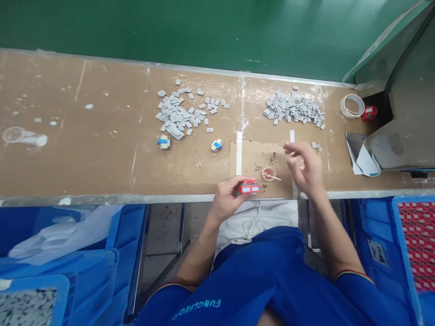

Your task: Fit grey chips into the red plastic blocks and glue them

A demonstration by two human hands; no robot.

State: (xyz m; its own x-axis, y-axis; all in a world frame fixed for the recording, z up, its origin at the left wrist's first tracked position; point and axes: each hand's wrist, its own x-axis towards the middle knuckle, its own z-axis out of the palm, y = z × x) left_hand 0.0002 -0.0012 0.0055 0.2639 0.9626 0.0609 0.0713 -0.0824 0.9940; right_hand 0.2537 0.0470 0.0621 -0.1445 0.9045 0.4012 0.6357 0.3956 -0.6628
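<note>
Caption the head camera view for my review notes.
Left hand holds a red block near a small dish; right hand raised nearby.

The right hand's fingers (291, 149) blur with motion, the contents of the small round brown dish (268, 174) are too small to tell, and the blue plastic crate (403, 235) at four o'clock runs off the frame.

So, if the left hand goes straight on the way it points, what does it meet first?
Likely the small round dish, just ahead of the red block in the left hand. Height above the cardboard sheet is unclear, so it might pass over.
</note>
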